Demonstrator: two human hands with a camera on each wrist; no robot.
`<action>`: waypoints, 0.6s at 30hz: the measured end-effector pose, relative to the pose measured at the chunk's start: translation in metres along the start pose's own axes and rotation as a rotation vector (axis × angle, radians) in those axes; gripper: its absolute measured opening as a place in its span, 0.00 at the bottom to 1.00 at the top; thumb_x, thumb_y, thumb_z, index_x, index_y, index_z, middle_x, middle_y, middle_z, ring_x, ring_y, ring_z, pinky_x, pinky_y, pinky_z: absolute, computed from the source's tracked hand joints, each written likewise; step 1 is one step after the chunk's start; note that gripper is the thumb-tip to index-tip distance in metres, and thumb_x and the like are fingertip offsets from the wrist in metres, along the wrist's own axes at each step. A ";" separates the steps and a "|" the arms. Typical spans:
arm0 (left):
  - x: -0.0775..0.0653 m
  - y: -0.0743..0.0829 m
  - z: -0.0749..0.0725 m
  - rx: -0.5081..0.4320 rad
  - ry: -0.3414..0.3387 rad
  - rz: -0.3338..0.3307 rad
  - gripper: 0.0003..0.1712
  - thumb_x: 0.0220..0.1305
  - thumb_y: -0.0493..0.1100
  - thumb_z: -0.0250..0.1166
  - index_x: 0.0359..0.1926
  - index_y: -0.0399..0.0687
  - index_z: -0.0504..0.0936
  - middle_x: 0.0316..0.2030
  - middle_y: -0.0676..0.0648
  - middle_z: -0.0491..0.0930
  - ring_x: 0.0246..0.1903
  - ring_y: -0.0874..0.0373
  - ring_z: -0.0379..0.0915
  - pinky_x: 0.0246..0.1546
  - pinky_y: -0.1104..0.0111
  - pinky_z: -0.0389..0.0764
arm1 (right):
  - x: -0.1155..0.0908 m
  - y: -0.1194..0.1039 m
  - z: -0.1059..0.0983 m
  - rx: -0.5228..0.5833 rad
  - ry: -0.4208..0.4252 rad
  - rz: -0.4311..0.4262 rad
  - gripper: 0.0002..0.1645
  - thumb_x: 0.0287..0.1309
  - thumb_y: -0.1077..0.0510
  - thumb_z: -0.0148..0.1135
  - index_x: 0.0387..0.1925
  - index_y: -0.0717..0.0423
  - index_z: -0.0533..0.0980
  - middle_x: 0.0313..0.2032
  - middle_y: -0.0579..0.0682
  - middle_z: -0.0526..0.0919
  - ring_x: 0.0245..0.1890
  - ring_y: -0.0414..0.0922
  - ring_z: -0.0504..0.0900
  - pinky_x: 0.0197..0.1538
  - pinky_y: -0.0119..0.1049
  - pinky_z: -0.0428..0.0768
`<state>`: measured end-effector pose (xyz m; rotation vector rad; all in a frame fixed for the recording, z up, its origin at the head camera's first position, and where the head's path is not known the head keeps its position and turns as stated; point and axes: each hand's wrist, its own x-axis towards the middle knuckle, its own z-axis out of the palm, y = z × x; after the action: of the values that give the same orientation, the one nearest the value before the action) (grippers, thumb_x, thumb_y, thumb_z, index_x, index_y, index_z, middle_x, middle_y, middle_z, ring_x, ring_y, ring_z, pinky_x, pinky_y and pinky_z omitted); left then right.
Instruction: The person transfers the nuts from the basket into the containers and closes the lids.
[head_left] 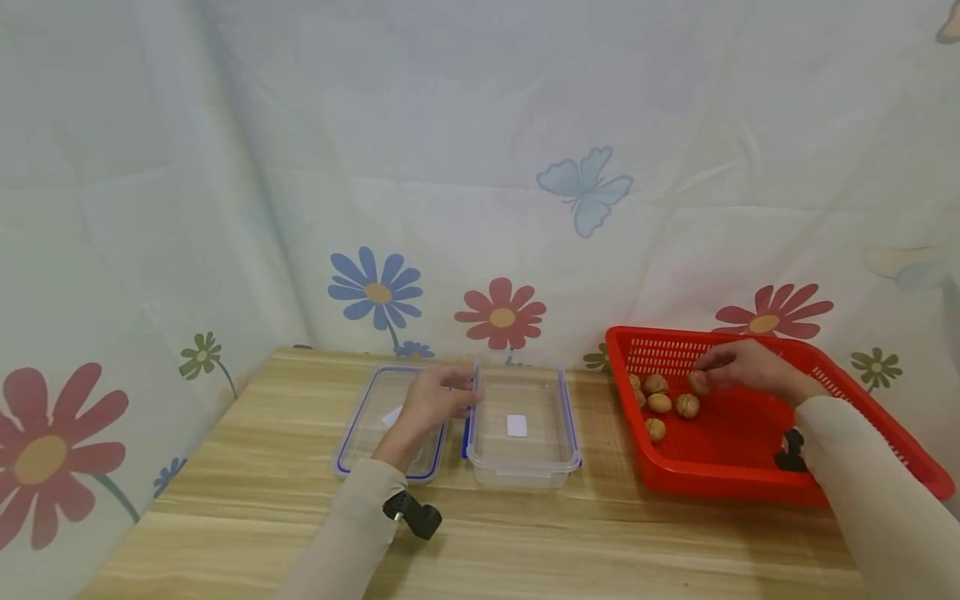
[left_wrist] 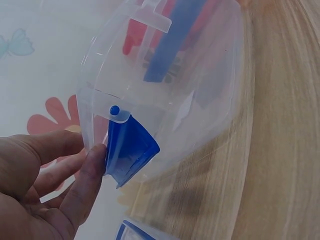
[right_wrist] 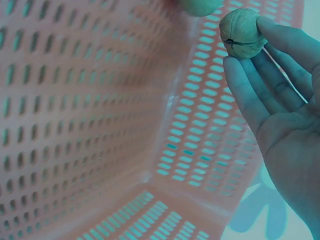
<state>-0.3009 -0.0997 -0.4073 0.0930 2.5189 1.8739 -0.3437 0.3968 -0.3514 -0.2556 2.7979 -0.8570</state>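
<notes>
My right hand (head_left: 746, 367) pinches a walnut (right_wrist: 243, 33) between thumb and fingers, over the red plastic basket (head_left: 720, 479). Several more walnuts (head_left: 687, 406) lie on the left side of the basket floor. At the table's middle stands a clear plastic food container (head_left: 525, 471) without a lid on it, a white label in its bottom. My left hand (head_left: 438, 398) holds the container's left rim, its fingertips beside a hanging blue latch (left_wrist: 127, 150) in the left wrist view.
Left of the container, partly under my left arm, lies a clear lid (head_left: 360, 442) with a blue seal. A flowered curtain (head_left: 450, 167) hangs behind the wooden table (head_left: 247, 500). The basket has raised, slotted walls.
</notes>
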 end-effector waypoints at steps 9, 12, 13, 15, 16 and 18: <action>0.000 -0.001 0.000 -0.010 -0.002 -0.001 0.24 0.66 0.32 0.74 0.62 0.36 0.84 0.50 0.37 0.85 0.40 0.48 0.88 0.42 0.62 0.92 | -0.007 -0.033 -0.008 0.027 0.065 -0.048 0.40 0.63 0.39 0.75 0.68 0.57 0.78 0.60 0.59 0.84 0.56 0.57 0.80 0.61 0.65 0.83; 0.001 -0.001 0.000 -0.014 -0.002 0.004 0.24 0.66 0.33 0.74 0.62 0.36 0.84 0.50 0.37 0.85 0.41 0.47 0.88 0.43 0.62 0.92 | -0.007 -0.046 -0.011 0.004 0.093 -0.085 0.40 0.63 0.39 0.76 0.68 0.57 0.78 0.59 0.59 0.85 0.55 0.58 0.82 0.59 0.62 0.85; 0.001 -0.002 0.000 -0.018 0.000 0.003 0.23 0.66 0.33 0.74 0.62 0.37 0.85 0.50 0.37 0.85 0.41 0.47 0.88 0.43 0.62 0.92 | -0.008 -0.051 -0.011 0.006 0.099 -0.094 0.39 0.64 0.39 0.75 0.67 0.57 0.78 0.59 0.60 0.85 0.54 0.58 0.82 0.58 0.61 0.86; 0.001 -0.002 0.000 -0.021 0.002 0.004 0.23 0.66 0.33 0.74 0.62 0.37 0.85 0.51 0.36 0.85 0.41 0.47 0.88 0.43 0.62 0.92 | -0.010 -0.061 -0.012 0.018 0.108 -0.111 0.38 0.65 0.41 0.75 0.67 0.57 0.79 0.59 0.60 0.85 0.54 0.59 0.83 0.57 0.59 0.87; 0.001 -0.003 0.000 -0.022 0.003 0.007 0.23 0.66 0.32 0.74 0.62 0.37 0.85 0.50 0.36 0.85 0.41 0.47 0.88 0.43 0.62 0.92 | -0.011 -0.065 -0.013 0.018 0.114 -0.119 0.37 0.65 0.41 0.75 0.67 0.57 0.79 0.59 0.60 0.85 0.54 0.59 0.83 0.57 0.59 0.87; 0.001 -0.003 0.000 -0.022 0.004 0.010 0.23 0.66 0.32 0.74 0.62 0.37 0.85 0.50 0.36 0.85 0.41 0.47 0.88 0.43 0.62 0.92 | -0.015 -0.075 -0.013 0.021 0.122 -0.132 0.37 0.65 0.40 0.75 0.67 0.56 0.79 0.59 0.60 0.85 0.55 0.59 0.83 0.58 0.59 0.86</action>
<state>-0.3017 -0.1004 -0.4101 0.1022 2.5044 1.9061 -0.3251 0.3463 -0.2960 -0.4015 2.9092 -0.9619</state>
